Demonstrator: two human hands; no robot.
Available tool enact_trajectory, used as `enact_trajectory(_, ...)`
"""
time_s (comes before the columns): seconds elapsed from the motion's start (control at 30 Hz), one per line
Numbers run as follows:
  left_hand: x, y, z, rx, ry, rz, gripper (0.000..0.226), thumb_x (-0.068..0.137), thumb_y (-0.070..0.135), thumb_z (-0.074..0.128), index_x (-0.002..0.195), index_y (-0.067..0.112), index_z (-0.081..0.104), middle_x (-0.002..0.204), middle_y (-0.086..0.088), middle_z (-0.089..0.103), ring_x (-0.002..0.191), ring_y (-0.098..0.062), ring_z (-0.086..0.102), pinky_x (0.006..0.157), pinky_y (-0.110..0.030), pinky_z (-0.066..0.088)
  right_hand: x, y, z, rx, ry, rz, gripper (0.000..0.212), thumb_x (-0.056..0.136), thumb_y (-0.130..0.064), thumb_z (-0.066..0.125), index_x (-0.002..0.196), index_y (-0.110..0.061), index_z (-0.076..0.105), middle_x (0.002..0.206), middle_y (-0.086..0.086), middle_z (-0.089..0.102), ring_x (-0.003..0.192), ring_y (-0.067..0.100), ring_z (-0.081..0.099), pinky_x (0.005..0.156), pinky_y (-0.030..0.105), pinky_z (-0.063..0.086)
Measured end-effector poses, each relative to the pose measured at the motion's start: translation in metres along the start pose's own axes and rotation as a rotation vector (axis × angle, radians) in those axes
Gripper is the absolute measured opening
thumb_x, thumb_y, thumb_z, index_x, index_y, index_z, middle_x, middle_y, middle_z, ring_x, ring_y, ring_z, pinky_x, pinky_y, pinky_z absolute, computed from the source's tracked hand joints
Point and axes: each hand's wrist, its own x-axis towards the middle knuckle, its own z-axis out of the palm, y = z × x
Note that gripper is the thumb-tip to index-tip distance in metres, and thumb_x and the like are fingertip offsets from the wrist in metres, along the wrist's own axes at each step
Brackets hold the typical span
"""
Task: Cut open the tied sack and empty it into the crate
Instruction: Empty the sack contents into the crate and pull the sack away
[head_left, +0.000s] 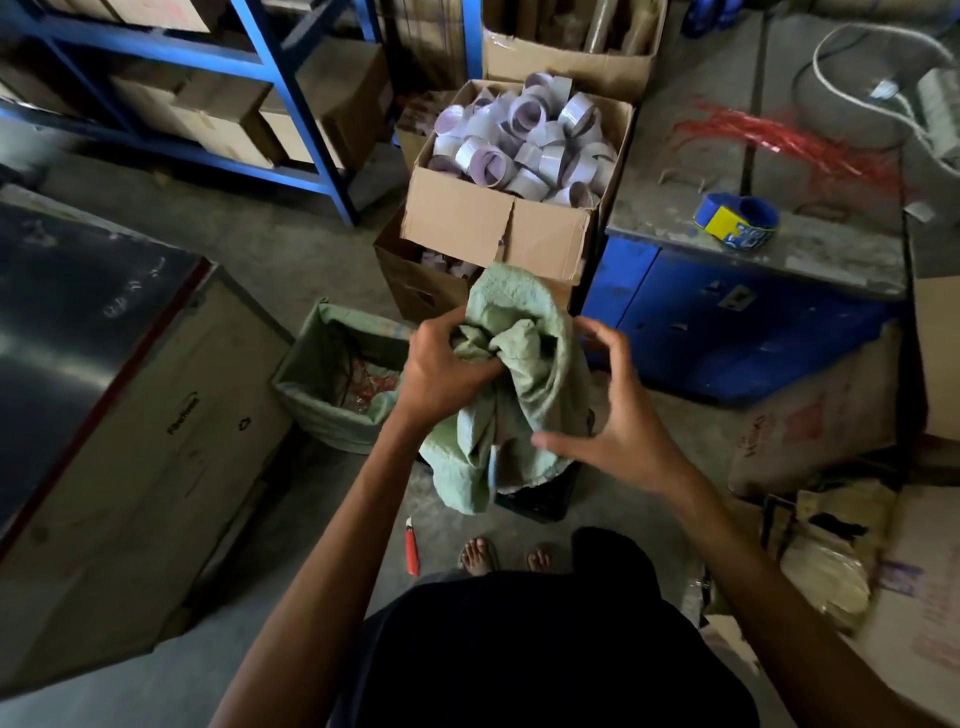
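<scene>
Left hand (447, 374) fingers clench limp green sack (511, 384) above black crate (540, 499), right hand (608, 415) fingers spread; looks emptied, next shake out.

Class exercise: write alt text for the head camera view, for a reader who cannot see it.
Seen from above, a person's left hand grips a crumpled green sack above a dark crate while the right hand hovers open beside it. A red utility knife lies on the floor by their feet.
</scene>
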Motion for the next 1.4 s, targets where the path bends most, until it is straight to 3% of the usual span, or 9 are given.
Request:
enact_trajectory(0.17,-0.004,0.024,0.013,-0.341,-0.123,-0.159,0.034,0.077,-0.003,0.081,0.108,0.004,0.07,0.096,-0.008,0.076,0.086,-0.016,0.074,0.08,-0.036,0.062,0.005,0.025,0.037,-0.275,-0.026,0.048,0.13,0.052,-0.084,0.077,0.155,-0.015,0.036,0.158,0.003,0.041,0.149,0.016,0.036,0.121,0.038,0.033)
enact_trajectory(0.3,0.001,0.038,0.008,-0.446,-0.338,-0.162,0.06,0.076,-0.002,0.078,0.131,0.005,0.056,0.115,-0.021,0.071,0.104,-0.03,0.071,0.092,-0.046,0.058,0.017,0.023,0.049,-0.055,0.316,0.124,0.071,0.064,-0.05,0.088,0.122,-0.014,0.069,0.118,-0.003,0.074,0.11,0.005,0.068,0.094,0.027,0.056)
enact_trajectory(0.43,0.002,0.029,-0.035,-0.606,-0.357,-0.128,0.098,0.079,0.002,0.078,0.155,0.026,0.021,0.123,-0.027,0.064,0.108,-0.036,0.067,0.098,-0.049,0.055,0.025,0.015,0.03,0.028,0.43,0.151,0.054,0.063,-0.012,0.094,0.112,-0.009,0.071,0.113,-0.008,0.069,0.1,-0.023,0.061,0.092,0.009,0.049)
enact_trajectory(0.67,-0.019,-0.04,-0.029,0.478,-0.491,-0.117,0.167,0.038,0.056,0.096,0.158,0.027,-0.015,0.169,-0.004,-0.01,0.156,-0.031,-0.006,0.125,-0.057,0.005,0.04,-0.025,0.003,0.295,0.446,0.219,0.046,0.069,-0.004,0.082,0.095,-0.038,0.065,0.094,-0.039,0.069,0.097,-0.021,0.063,0.086,0.007,0.048)
enact_trajectory(0.8,-0.036,-0.034,0.015,0.155,-0.415,-0.438,0.107,0.067,0.025,0.091,0.152,0.002,0.03,0.157,-0.015,0.036,0.146,-0.033,0.035,0.111,-0.03,0.035,0.046,-0.053,0.007,0.272,0.175,0.166,0.046,0.078,0.0,0.081,0.091,-0.041,0.064,0.086,-0.042,0.069,0.091,-0.022,0.063,0.083,0.007,0.049)
enact_trajectory(0.9,-0.034,-0.046,0.032,-0.119,-0.279,-0.438,0.1,0.062,0.053,0.081,0.133,-0.011,0.053,0.14,-0.032,0.053,0.132,-0.04,0.051,0.109,-0.047,0.042,0.055,-0.066,0.008,0.23,-0.037,0.167,0.04,0.072,-0.005,0.086,0.084,-0.04,0.07,0.079,-0.033,0.072,0.083,-0.018,0.066,0.079,0.009,0.049)
enact_trajectory(1.03,-0.032,-0.048,0.037,-0.443,-0.143,-0.434,0.076,0.06,0.019,0.085,0.123,-0.012,0.056,0.122,-0.035,0.061,0.095,-0.019,0.068,0.078,-0.023,0.059,0.062,-0.073,-0.01,0.275,-0.192,0.157,0.088,0.063,-0.034,0.09,0.14,-0.025,0.046,0.118,-0.021,0.068,0.109,-0.009,0.064,0.092,0.014,0.05)
enact_trajectory(1.17,-0.009,-0.042,0.032,-0.662,0.024,-0.468,0.07,0.08,0.033,0.078,0.131,-0.008,0.054,0.131,-0.028,0.061,0.122,-0.042,0.06,0.099,-0.053,0.054,0.057,-0.052,-0.025,0.121,-0.145,0.142,0.116,0.058,-0.069,0.082,0.156,-0.037,0.029,0.154,-0.017,0.042,0.136,-0.015,0.04,0.103,0.006,0.036)
enact_trajectory(1.4,0.029,0.012,0.003,-1.127,0.03,-0.499,0.047,0.088,0.029,0.064,0.129,0.006,0.061,0.135,-0.019,0.061,0.131,-0.034,0.054,0.111,-0.046,0.044,0.034,0.018,-0.019,-0.521,-0.217,0.309,0.166,0.033,-0.084,0.079,0.153,-0.042,-0.029,0.169,-0.003,-0.021,0.156,0.026,-0.017,0.123,0.06,-0.007)
